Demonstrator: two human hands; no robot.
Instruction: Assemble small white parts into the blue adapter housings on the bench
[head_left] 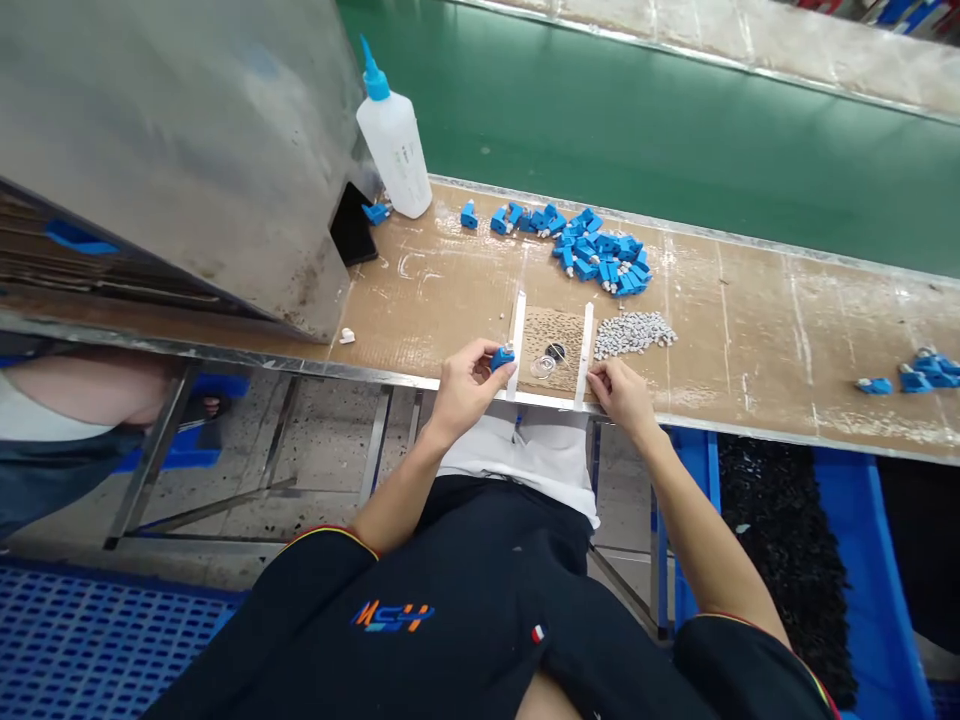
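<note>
Between the thumb and fingers of my left hand (466, 392) is a small blue part (502, 358), held at the left edge of a cardboard pad (553, 330) taped to the bench. My right hand (621, 392) rests at the pad's lower right corner, fingers pinched together; whatever is between them is too small to make out. On the pad lie a black round piece (556, 352) and a clear ring (543, 367). Small grey pieces (636, 333) are heaped just right of the pad. Behind them is a pile of blue parts (600, 252).
A white bottle with a blue nozzle (397, 150) stands at the back left beside a large metal housing (180, 130). A green belt (637, 130) runs behind the bench. More blue parts (930, 372) lie far right. Below is a blue bin (862, 560).
</note>
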